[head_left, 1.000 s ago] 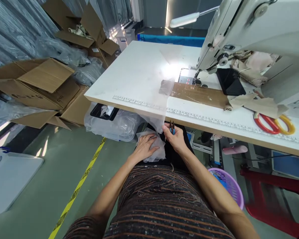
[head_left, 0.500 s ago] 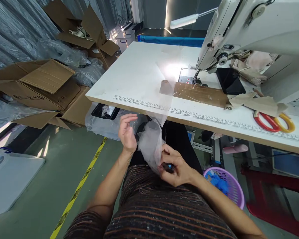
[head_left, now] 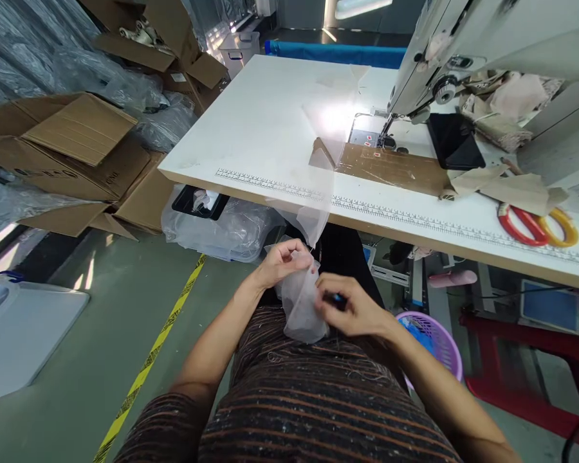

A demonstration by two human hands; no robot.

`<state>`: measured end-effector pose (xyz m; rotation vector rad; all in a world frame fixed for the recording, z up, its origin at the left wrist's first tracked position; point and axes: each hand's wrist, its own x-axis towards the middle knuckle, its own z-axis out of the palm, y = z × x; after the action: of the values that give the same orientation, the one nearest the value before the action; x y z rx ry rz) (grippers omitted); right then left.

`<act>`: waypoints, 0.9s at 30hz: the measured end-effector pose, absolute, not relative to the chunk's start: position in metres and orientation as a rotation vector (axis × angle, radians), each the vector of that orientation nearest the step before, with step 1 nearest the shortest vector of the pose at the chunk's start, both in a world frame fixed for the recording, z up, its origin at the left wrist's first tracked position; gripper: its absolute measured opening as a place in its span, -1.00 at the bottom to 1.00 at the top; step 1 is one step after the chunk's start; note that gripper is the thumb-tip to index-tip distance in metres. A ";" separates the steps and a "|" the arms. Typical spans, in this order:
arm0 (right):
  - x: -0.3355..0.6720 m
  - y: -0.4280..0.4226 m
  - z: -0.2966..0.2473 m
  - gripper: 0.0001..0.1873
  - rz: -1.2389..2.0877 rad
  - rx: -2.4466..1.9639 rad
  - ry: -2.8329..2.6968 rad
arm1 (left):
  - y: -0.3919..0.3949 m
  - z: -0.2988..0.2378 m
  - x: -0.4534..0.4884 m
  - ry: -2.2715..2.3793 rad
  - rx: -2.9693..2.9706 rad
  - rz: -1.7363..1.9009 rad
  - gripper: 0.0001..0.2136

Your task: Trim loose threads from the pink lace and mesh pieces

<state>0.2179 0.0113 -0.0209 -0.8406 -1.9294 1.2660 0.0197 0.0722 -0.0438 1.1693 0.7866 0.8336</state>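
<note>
Sheer white fabric (head_left: 303, 312) hangs over the table's front edge and bunches in my lap. My left hand (head_left: 282, 263) is closed in a pinch on the upper part of this bunch. Close by on the right, my right hand (head_left: 352, 307) curls around a small black tool (head_left: 335, 299) with a blue glint; fingers and motion blur hide its kind. Its fingertips are beside the fabric, and whether they touch it I cannot tell. Further up, the sheer cloth lies across the white table (head_left: 251, 122) near the sewing machine's needle area (head_left: 383, 135).
The sewing machine (head_left: 482, 45) stands at the right. On the table lie a brown strip (head_left: 390, 170), a black flat device (head_left: 453, 141) and red-and-yellow-handled scissors (head_left: 525, 228). A purple basket (head_left: 446, 341) sits below right. Open cardboard boxes (head_left: 82, 138) are at the left.
My left hand has come from open and raised to a pinch on the sheer fabric. My right hand has drawn slightly right and up, with the black tool still in it.
</note>
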 end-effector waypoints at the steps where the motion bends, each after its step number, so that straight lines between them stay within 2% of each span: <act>1: 0.221 0.018 -0.023 -0.87 1.237 -0.953 -1.863 | 0.071 -0.042 0.017 0.845 1.159 0.826 -0.61; 3: 0.225 0.030 -0.028 -0.75 1.201 -1.139 -1.751 | 0.070 -0.037 0.013 0.930 1.170 0.805 -0.61; 7: 0.224 0.048 -0.038 -0.37 1.210 -1.270 -1.721 | 0.069 -0.031 0.010 0.993 1.263 0.798 -0.67; 9: 0.219 0.052 -0.041 -0.31 1.190 -1.265 -1.745 | 0.069 -0.030 0.010 1.008 1.290 0.820 -0.70; 27: 0.203 0.061 -0.041 -0.39 1.029 -1.216 -1.845 | 0.069 -0.027 0.009 0.980 1.303 0.844 -0.70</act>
<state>0.2026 0.0606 -0.0415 -1.2164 -1.8452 1.0293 0.0089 0.0688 -0.0269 1.3032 0.9803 0.8444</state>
